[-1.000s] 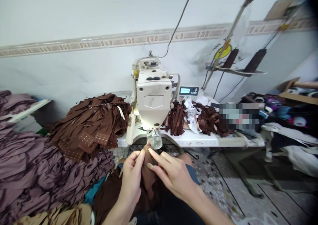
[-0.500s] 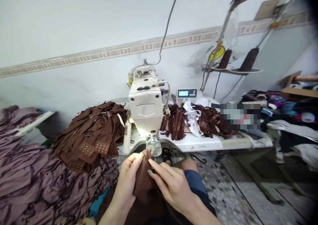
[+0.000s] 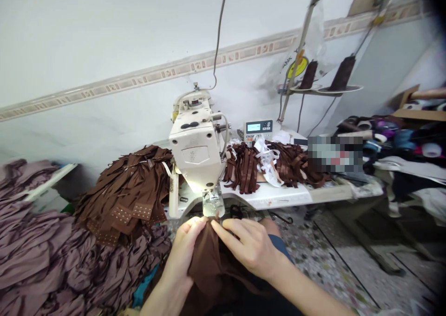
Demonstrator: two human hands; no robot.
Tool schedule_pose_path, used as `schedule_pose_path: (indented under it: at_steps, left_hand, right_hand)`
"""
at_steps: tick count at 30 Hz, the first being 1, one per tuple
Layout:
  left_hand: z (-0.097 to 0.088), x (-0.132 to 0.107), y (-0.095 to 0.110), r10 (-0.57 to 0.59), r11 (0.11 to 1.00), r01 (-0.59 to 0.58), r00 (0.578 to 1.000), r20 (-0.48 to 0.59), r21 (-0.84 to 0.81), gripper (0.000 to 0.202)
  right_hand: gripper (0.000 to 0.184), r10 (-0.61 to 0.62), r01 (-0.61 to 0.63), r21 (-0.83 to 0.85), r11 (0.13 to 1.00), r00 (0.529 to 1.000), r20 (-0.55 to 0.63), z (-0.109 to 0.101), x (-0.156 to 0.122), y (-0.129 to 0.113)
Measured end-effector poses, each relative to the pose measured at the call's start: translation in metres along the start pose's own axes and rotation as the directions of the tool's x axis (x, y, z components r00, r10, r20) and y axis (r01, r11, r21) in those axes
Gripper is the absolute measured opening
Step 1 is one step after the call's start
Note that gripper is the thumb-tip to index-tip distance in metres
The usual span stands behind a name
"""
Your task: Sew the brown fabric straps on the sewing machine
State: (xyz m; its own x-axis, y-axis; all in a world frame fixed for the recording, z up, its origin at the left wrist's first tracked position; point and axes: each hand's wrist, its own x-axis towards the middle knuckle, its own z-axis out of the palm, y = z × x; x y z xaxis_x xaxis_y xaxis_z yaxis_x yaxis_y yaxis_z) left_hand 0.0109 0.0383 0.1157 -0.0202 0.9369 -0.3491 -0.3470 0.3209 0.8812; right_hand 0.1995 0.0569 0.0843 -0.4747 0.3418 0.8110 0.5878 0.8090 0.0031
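Note:
A brown fabric piece [image 3: 205, 260] hangs from both hands, its top edge just in front of the needle area of a white sewing machine [image 3: 195, 153]. My left hand [image 3: 183, 248] pinches that edge between thumb and fingers. Close beside it, my right hand [image 3: 249, 244] is closed on the same edge, fingertips pointing inward, thumb hidden. A clear guard [image 3: 213, 204] sits below the machine head, right above the fingertips. The lower part of the fabric drapes down toward my lap.
Left of the machine lies a pile of brown garment pieces [image 3: 128, 190] with rows of metal hooks or eyes; mauve fabric [image 3: 45, 255] is heaped farther left. Brown straps [image 3: 244, 165] and white ribbon [image 3: 268, 160] lie right, before a control panel [image 3: 258, 128]. Thread cones [image 3: 343, 72] stand behind.
My right hand has turned and its fingers have closed in on the fabric's top edge beside my left hand. The view has shifted slightly.

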Motion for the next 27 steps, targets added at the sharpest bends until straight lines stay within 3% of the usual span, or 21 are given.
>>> schedule_pose_path:
  at_steps: [3, 8, 13, 15, 17, 19, 24, 27]
  left_hand:
    - [0.003, -0.003, 0.003, 0.0, 1.0, -0.001, 1.0, 0.017, 0.031, 0.043]
    - [0.002, 0.004, 0.005, 0.093, 0.984, -0.097, 0.995, 0.032, 0.148, 0.048]
    - [-0.003, 0.023, -0.001, 0.134, 0.968, -0.14, 0.99, 0.041, 0.21, 0.048]
    - [-0.006, 0.027, -0.002, 0.246, 0.929, -0.24, 0.969, 0.016, 0.282, 0.045]
    - [-0.009, 0.024, 0.0, 0.41, 0.821, -0.381, 0.912, 0.027, 0.425, 0.038]
    - [-0.012, 0.016, 0.003, 0.529, 0.655, -0.496, 0.84, 0.122, 0.57, 0.035]
    - [-0.019, 0.001, 0.0, 0.588, 0.254, -0.696, 0.663, 0.464, 0.672, 0.034]
    - [-0.02, 0.008, -0.008, 0.605, 0.068, -0.708, 0.589, 0.536, 0.702, 0.039]
  right_hand:
    - [0.031, 0.05, -0.049, 0.011, 0.999, 0.998, -0.026, 0.005, 0.005, -0.001]
    - [0.03, 0.287, -0.288, 0.061, 0.956, 0.957, 0.036, 0.019, 0.005, -0.004]
    - [0.031, 0.333, -0.338, 0.016, 0.941, 0.934, 0.129, 0.021, 0.008, 0.002]
    - [0.031, 0.357, -0.37, 0.042, 0.928, 0.916, 0.183, 0.017, 0.011, 0.007]
    - [0.031, 0.377, -0.406, 0.111, 0.907, 0.901, 0.215, 0.012, 0.014, 0.009]
    - [0.029, 0.396, -0.441, 0.224, 0.869, 0.892, 0.217, 0.007, 0.016, 0.007]
    - [0.027, 0.473, -0.513, 0.493, 0.703, 0.855, 0.214, 0.004, 0.013, 0.002]
    - [0.028, 0.487, -0.505, 0.463, 0.728, 0.857, 0.169, 0.012, 0.009, 0.005]
